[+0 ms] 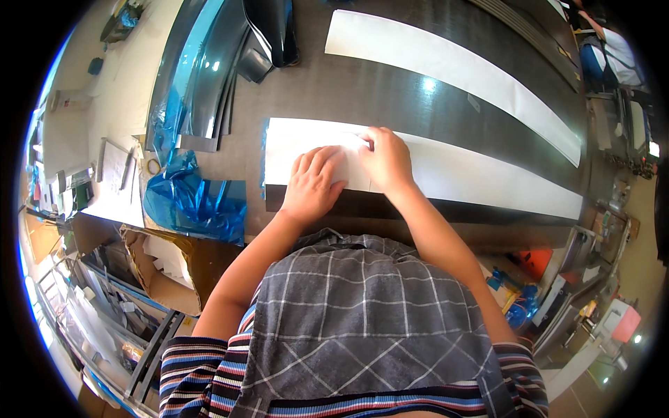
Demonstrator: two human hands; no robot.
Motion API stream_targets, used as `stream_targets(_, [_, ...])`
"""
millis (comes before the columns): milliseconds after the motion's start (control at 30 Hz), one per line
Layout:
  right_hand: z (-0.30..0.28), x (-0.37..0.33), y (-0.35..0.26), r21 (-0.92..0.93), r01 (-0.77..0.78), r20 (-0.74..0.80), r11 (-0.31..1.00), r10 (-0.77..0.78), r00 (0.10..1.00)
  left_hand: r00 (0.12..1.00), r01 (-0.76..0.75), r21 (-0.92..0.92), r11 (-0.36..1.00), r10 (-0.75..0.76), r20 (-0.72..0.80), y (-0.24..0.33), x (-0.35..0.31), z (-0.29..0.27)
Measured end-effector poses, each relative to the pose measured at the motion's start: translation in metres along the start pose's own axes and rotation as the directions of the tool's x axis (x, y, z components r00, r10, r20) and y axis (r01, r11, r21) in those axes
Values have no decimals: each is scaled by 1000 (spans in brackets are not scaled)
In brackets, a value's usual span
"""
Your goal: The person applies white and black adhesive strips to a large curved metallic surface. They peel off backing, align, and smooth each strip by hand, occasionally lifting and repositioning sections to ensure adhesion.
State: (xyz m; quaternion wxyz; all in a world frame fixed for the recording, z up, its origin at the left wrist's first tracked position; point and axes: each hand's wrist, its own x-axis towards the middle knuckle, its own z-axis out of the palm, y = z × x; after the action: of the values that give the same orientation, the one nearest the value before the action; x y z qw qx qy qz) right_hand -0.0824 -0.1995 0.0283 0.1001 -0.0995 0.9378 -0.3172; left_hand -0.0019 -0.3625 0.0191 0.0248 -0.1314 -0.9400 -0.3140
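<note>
A long white strip (481,174) lies across the work table in front of me, over a dark panel (439,210) whose near edge shows below it. On the left part of the strip my left hand (309,182) rests flat, its fingers stretched forward. Close to its right, my right hand (387,159) is curled with thumb and fingers pinched near the strip's far edge. Whatever the pinch may hold is hidden or too small to name. A thin edge of blue film (265,157) shows at the strip's left end.
A second white strip (453,66) lies farther back on the dark table (306,90). Dark sheets (209,104) and crumpled blue film (191,198) lie at the left. An open cardboard box (164,268) stands below them. Another person (617,59) is at the far right.
</note>
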Motion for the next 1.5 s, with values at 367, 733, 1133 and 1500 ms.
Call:
stream_targets(367, [14, -28, -10, 419, -198, -77, 886, 252, 965, 999, -33, 36, 999, 33, -9, -1, 0, -1])
stream_targets(733, [-3, -53, 1, 189, 19, -342, 982, 48, 938, 1000, -19, 86, 996, 16, 25, 1, -2, 2])
stream_targets(1133, [15, -76, 3, -291, 317, 165, 903, -279, 946, 993, 2, 169, 986, -23, 119, 2, -2, 4])
stream_targets(1500, [31, -50, 18, -316, 208, 46, 926, -204, 978, 967, 231, 269, 935, -251, 43, -7, -9, 1])
